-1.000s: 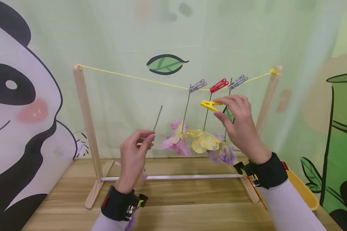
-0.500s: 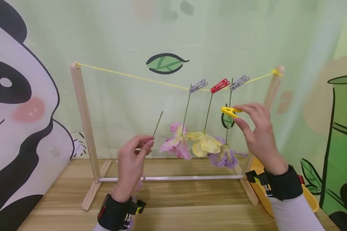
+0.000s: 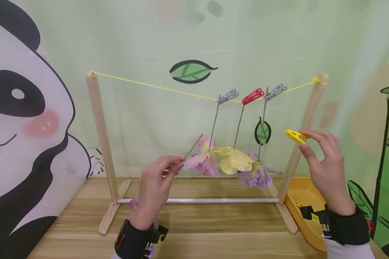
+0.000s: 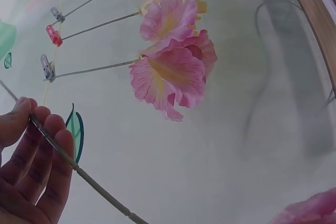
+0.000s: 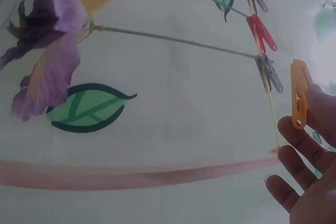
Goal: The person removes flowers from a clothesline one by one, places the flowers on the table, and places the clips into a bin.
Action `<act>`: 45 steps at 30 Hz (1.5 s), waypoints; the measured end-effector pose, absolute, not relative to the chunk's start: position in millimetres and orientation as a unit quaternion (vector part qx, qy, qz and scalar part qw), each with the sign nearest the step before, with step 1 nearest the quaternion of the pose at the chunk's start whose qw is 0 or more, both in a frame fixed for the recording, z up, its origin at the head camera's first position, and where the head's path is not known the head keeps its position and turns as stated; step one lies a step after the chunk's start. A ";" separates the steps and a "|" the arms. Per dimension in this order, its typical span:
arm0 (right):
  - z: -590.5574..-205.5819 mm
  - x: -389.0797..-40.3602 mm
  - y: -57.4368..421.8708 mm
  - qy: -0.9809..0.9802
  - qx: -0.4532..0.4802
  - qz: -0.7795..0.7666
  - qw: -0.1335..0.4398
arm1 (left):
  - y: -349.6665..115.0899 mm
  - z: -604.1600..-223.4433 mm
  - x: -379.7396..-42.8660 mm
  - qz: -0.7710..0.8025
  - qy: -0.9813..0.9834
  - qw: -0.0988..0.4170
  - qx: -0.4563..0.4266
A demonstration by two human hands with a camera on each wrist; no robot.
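Note:
My left hand (image 3: 159,183) pinches the thin green stem (image 4: 94,184) of an artificial flower between thumb and fingertips. The stem tilts up to the right in the head view; a pink petal (image 4: 310,208) shows at the lower right of the left wrist view. Off to the right, my right hand (image 3: 327,169) pinches a yellow clothespin (image 3: 295,136) by its handle ends, in front of the right post. Upside down from a yellow string (image 3: 155,86) hang a pink flower (image 3: 202,162), a yellow flower (image 3: 235,160) and a purple flower (image 3: 257,175), clipped by grey, red and grey clothespins (image 3: 253,96).
The string is tied between two wooden posts (image 3: 102,136), joined low down by a white rod (image 3: 220,200). An orange-yellow tray (image 3: 308,183) stands on the wooden table (image 3: 214,244) at the right, partly behind my right wrist. A panda-printed curtain (image 3: 142,46) hangs behind.
My right hand has moved right and down with the yellow clothespin, away from the hanging flowers. The stem in my left hand has dropped lower and leans further to the right.

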State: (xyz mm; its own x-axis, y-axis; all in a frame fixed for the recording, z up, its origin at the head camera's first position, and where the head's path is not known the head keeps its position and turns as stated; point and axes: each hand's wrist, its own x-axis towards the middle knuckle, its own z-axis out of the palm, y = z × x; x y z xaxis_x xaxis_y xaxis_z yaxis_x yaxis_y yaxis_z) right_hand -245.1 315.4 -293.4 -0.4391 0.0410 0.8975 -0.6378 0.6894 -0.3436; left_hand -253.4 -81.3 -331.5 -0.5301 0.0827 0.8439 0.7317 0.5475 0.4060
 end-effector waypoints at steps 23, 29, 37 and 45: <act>-329.3 -265.7 396.0 -0.831 0.060 0.310 0.457 | -66.4 -330.9 -229.0 -0.193 -0.871 0.279 -0.356; -353.9 -282.3 414.5 -0.883 0.072 0.259 0.385 | -47.4 -348.0 -227.3 -0.131 -0.883 0.257 -0.370; -387.5 -294.1 425.4 -0.916 0.067 0.234 0.318 | -30.5 -382.3 -235.5 -0.073 -0.895 0.212 -0.385; -398.4 -304.2 433.6 -0.952 0.077 0.204 0.215 | -31.2 -404.8 -246.4 -0.098 -0.912 0.153 -0.367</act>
